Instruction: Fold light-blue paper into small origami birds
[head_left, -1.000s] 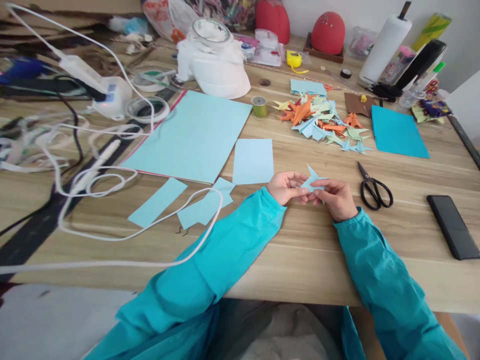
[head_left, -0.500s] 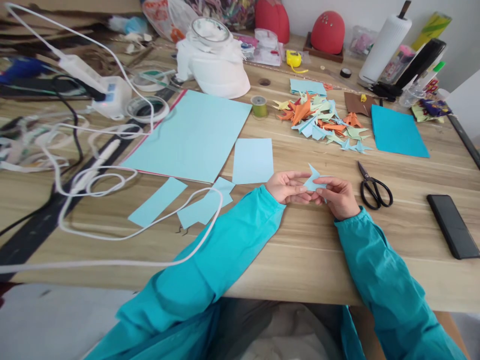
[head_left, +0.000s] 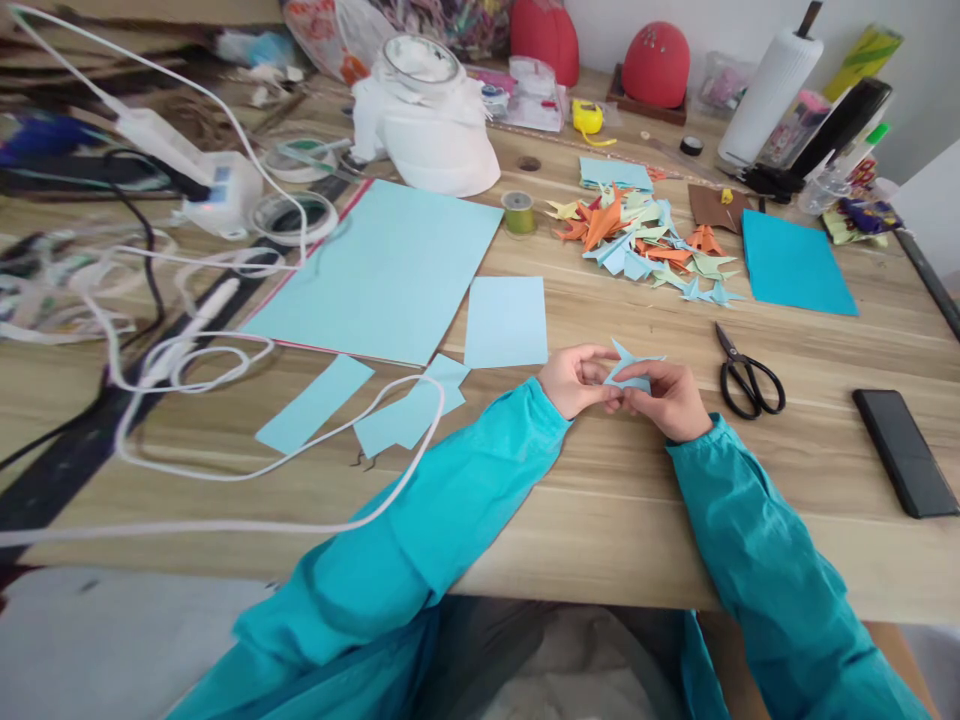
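Note:
Both my hands meet over the wooden table [head_left: 600,500] and pinch a small light blue folded paper figure [head_left: 628,367] with pointed tips. My left hand [head_left: 574,380] grips its left side, fingers curled closed. My right hand [head_left: 670,398] holds the right side between thumb and fingers. A light blue paper rectangle [head_left: 506,321] lies just left of my hands. Black scissors [head_left: 745,375] lie to the right of my right hand.
A pile of folded paper figures [head_left: 645,247] lies behind the hands. A large light blue sheet [head_left: 382,270], paper offcuts [head_left: 315,402], white cables [head_left: 225,400], a teal sheet [head_left: 795,265], a black phone [head_left: 904,452], a green thread spool [head_left: 518,212] and a paper towel roll [head_left: 769,95] surround them.
The folded figure has been turned slightly between my fingers, and my left fingers have curled in closer on it. The hands stay at the same spot.

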